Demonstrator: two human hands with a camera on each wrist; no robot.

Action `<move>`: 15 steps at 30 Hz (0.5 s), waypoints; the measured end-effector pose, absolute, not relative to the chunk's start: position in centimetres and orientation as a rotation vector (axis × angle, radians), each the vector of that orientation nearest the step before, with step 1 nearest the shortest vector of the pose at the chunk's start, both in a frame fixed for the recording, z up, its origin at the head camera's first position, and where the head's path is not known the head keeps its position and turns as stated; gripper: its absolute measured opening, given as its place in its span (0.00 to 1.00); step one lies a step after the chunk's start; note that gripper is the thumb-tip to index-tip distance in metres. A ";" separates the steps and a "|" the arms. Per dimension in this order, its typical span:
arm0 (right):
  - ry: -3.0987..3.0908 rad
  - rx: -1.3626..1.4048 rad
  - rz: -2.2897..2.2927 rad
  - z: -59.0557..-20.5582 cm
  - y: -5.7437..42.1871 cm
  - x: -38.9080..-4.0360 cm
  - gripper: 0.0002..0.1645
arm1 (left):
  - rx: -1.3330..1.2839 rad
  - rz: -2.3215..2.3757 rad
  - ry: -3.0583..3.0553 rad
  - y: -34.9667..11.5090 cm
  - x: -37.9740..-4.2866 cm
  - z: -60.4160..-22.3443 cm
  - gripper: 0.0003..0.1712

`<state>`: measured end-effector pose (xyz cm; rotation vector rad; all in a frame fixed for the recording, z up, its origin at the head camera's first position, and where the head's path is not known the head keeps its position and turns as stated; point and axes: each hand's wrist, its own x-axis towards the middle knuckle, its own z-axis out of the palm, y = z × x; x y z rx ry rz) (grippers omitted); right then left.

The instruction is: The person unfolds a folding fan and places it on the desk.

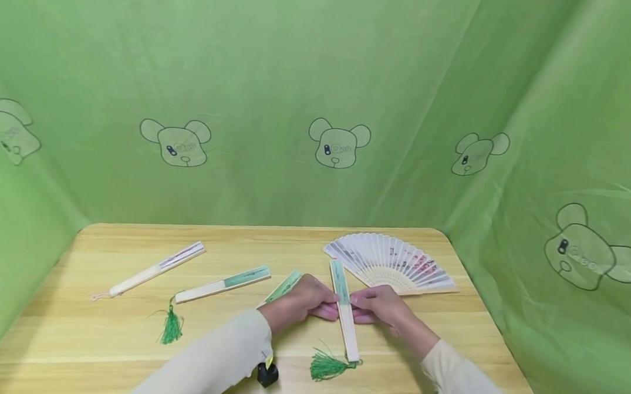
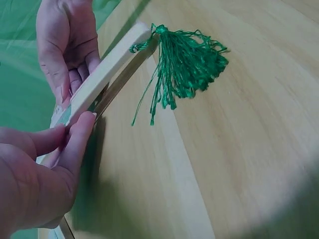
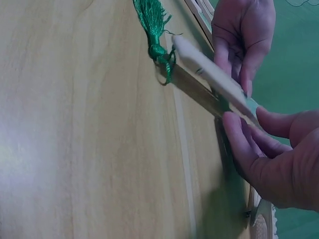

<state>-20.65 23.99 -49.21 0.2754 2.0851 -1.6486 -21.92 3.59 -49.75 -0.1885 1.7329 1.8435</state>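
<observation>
A folded hand fan [image 1: 348,333] with pale wooden ribs and a green paper end is held between both hands, slightly above the table. My left hand [image 1: 303,299] pinches its left edge between thumb and fingers. From the other side, my right hand [image 1: 383,306] pinches the right edge near the middle. A green tassel [image 2: 187,62] hangs from the fan's lower end and lies on the wood. Behind the right hand an opened fan [image 1: 392,262], white with red and grey print, is spread out. Another folded green fan [image 1: 283,285] is partly hidden by the left hand.
Left of the hands on the wooden table [image 1: 102,352] lie a folded green fan [image 1: 222,284] with a green tassel [image 1: 171,327] and a folded fan with a whitish end [image 1: 156,269]. Green cloth walls [image 1: 267,89] printed with bear heads surround the table's back and sides.
</observation>
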 end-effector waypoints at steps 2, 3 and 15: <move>2.063 0.267 -1.664 -49.3 24.0 -20.7 0.21 | -0.168 1.839 1.739 3.4 -22.0 -49.7 0.07; 2.051 0.262 -1.676 -49.3 24.0 -20.8 0.21 | -0.155 1.837 1.744 3.3 -22.0 -49.7 0.06; 1.963 0.169 -1.775 -48.3 23.6 -20.9 0.25 | -0.069 1.861 1.761 2.1 -22.3 -49.1 0.08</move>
